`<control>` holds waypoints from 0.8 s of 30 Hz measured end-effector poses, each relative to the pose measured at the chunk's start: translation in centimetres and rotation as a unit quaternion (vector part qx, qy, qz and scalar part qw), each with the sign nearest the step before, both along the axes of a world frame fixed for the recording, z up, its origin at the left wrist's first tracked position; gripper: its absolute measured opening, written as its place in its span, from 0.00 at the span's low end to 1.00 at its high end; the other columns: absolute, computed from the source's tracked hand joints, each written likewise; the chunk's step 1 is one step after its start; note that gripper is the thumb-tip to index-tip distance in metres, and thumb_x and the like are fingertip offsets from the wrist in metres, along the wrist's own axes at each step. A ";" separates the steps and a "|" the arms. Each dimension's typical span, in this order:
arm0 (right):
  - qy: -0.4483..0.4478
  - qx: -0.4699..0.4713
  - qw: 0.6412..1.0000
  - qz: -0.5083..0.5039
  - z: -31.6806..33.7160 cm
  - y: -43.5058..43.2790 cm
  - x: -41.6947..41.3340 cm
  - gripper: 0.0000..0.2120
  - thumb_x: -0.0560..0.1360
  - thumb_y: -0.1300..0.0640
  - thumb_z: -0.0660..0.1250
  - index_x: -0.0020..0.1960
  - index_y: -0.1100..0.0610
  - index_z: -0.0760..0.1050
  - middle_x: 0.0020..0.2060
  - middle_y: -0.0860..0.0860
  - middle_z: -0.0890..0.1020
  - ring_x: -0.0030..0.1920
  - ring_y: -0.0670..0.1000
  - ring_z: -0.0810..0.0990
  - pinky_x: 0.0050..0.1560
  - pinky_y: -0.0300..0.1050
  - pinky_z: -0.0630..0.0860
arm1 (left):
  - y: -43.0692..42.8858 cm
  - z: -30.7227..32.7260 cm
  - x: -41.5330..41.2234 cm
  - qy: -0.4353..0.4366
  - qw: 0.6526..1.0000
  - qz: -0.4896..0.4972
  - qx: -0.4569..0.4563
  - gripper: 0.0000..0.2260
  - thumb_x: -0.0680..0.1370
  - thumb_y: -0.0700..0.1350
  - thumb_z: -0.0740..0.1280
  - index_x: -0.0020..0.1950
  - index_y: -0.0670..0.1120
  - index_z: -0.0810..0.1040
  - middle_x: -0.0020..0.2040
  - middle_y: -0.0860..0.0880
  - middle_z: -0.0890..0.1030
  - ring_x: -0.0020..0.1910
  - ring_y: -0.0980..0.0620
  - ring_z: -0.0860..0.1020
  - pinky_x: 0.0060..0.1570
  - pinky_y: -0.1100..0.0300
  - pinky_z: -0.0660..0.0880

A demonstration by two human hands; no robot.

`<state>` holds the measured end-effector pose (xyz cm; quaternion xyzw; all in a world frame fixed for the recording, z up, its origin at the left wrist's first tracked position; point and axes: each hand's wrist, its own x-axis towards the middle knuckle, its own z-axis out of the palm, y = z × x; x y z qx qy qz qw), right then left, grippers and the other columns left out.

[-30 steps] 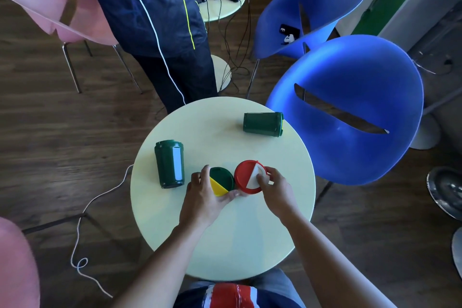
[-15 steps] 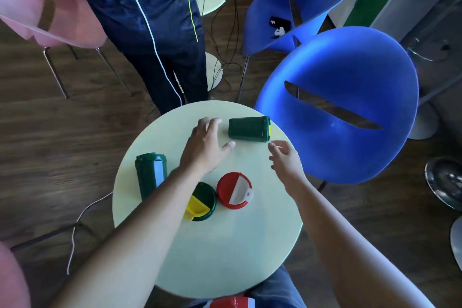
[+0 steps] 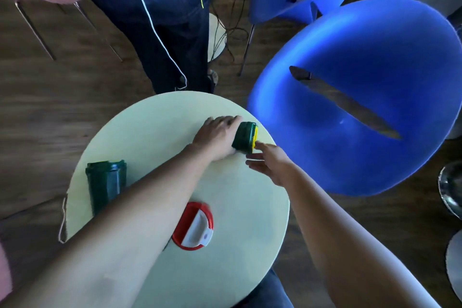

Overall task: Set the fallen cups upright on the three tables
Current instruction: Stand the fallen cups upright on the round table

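A dark wood floor, two blue shell chairs and a bystander's dark trouser legs ring the round pale table (image 3: pixel 237 207) I'm working over. Half a second ago both hands were only closing in on the fallen green cup at the table's far right edge. Now my left hand (image 3: pixel 215 136) is wrapped over the green cup with the yellow lid (image 3: pixel 245 137), fingers curled around its base end, and the cup has begun to tip, its lidded end angled up and toward the rim. My right hand (image 3: pixel 268 162) hovers just beside the lid, fingers spread and apart, holding nothing; I can't tell whether a fingertip touches the yellow edge.

The red-lidded cup (image 3: pixel 193 226) stands upright near the middle of the near half, its neighbour hidden under my left forearm. A second green cup (image 3: pixel 106 184) lies on its side by the left edge, untouched.

My read: the righting of the far cup is under way, one more remains on this table, and the cup sits close enough to the rim that a slip could send it off.
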<state>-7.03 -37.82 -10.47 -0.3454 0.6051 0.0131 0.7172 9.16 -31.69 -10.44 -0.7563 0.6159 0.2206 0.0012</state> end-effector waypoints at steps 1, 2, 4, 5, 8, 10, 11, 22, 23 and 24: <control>-0.014 0.012 1.000 -0.012 -0.3 -0.2 0.0 0.15 0.82 0.52 0.61 0.62 0.60 0.73 0.53 0.60 0.81 0.47 0.58 0.83 0.49 0.46 0.82 | 0.0 -0.1 0.1 0.012 1.000 0.013 -0.010 0.30 0.68 0.50 0.74 0.68 0.47 0.68 0.63 0.46 0.79 0.62 0.41 0.77 0.58 0.48 0.72; -0.019 0.015 1.000 -0.019 -0.3 -0.4 0.1 0.15 0.82 0.52 0.61 0.63 0.60 0.73 0.53 0.60 0.81 0.47 0.58 0.84 0.50 0.46 0.82 | 0.1 -0.1 0.2 0.028 0.999 0.028 -0.015 0.30 0.68 0.50 0.74 0.68 0.47 0.68 0.63 0.45 0.79 0.61 0.40 0.77 0.57 0.48 0.72; -0.023 0.012 0.999 -0.032 0.0 -0.8 0.4 0.14 0.81 0.52 0.61 0.61 0.59 0.75 0.50 0.58 0.80 0.48 0.58 0.83 0.54 0.47 0.81 | 0.7 0.4 0.6 0.080 0.994 0.073 -0.017 0.34 0.68 0.50 0.77 0.71 0.46 0.67 0.66 0.44 0.77 0.62 0.40 0.75 0.58 0.48 0.73; -0.034 0.016 0.998 -0.040 0.3 -0.9 0.7 0.12 0.81 0.52 0.62 0.59 0.59 0.76 0.49 0.57 0.79 0.49 0.58 0.82 0.55 0.49 0.81 | 1.2 0.8 0.9 0.118 0.988 0.102 -0.020 0.36 0.68 0.50 0.79 0.72 0.47 0.66 0.67 0.45 0.76 0.64 0.42 0.74 0.60 0.48 0.73; -0.090 0.020 0.995 -0.033 2.2 -0.8 2.2 0.09 0.80 0.53 0.65 0.54 0.58 0.77 0.52 0.57 0.80 0.51 0.58 0.82 0.56 0.50 0.81 | 3.8 2.4 2.0 0.235 0.953 0.185 -0.052 0.39 0.66 0.51 0.81 0.72 0.49 0.66 0.67 0.49 0.76 0.65 0.49 0.74 0.62 0.55 0.72; -0.121 -0.006 0.993 -0.014 3.5 -0.1 3.3 0.08 0.79 0.55 0.67 0.54 0.59 0.77 0.50 0.57 0.81 0.47 0.57 0.84 0.52 0.48 0.83 | 6.1 3.7 3.3 0.318 0.917 0.237 -0.042 0.39 0.64 0.57 0.81 0.70 0.52 0.69 0.64 0.54 0.78 0.63 0.55 0.76 0.60 0.61 0.71; -0.130 -0.025 0.991 0.000 4.2 0.5 3.9 0.07 0.78 0.56 0.68 0.53 0.59 0.77 0.49 0.56 0.82 0.46 0.55 0.84 0.50 0.47 0.83 | 7.2 4.5 4.0 0.367 0.893 0.258 -0.032 0.40 0.62 0.63 0.80 0.69 0.53 0.70 0.63 0.56 0.79 0.63 0.57 0.77 0.61 0.62 0.72; -0.076 -0.176 0.972 0.138 4.8 9.5 5.7 0.10 0.73 0.55 0.74 0.50 0.59 0.79 0.44 0.57 0.85 0.47 0.56 0.84 0.49 0.56 0.84 | 16.1 5.7 5.5 0.329 0.900 0.284 -0.017 0.14 0.81 0.50 0.68 0.64 0.49 0.80 0.58 0.51 0.85 0.58 0.53 0.82 0.64 0.50 0.75; -0.074 -0.177 0.972 0.138 4.8 9.9 5.7 0.11 0.73 0.55 0.74 0.50 0.60 0.78 0.45 0.58 0.85 0.48 0.57 0.85 0.50 0.57 0.84 | 16.6 5.8 5.6 0.331 0.901 0.281 -0.019 0.14 0.81 0.50 0.68 0.65 0.49 0.80 0.59 0.51 0.85 0.58 0.53 0.82 0.65 0.50 0.75; -0.073 -0.179 0.971 0.141 4.8 10.3 5.8 0.11 0.73 0.55 0.74 0.50 0.60 0.78 0.45 0.58 0.85 0.50 0.58 0.85 0.50 0.57 0.84 | 17.0 5.7 5.6 0.331 0.901 0.279 -0.022 0.15 0.81 0.50 0.68 0.66 0.49 0.80 0.59 0.51 0.85 0.59 0.53 0.82 0.65 0.50 0.75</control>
